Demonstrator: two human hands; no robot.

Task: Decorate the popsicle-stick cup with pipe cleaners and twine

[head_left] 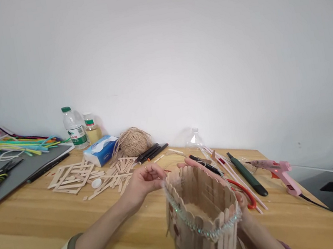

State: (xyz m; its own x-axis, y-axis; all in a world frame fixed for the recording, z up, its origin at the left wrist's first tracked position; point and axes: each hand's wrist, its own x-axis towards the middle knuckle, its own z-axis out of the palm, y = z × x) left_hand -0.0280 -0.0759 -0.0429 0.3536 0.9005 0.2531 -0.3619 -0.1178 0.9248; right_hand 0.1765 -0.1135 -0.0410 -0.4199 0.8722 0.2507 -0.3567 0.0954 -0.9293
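Stick basket [201,224], left grip [144,181] at rim

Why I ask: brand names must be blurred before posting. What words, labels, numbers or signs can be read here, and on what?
Nothing reads clearly.
Green label on the water bottle: print too blurred.
Label on the small bottle: too small.
White word on the blue tissue pack: blurred.
No text seen on the craft-stick holder in the right hand.
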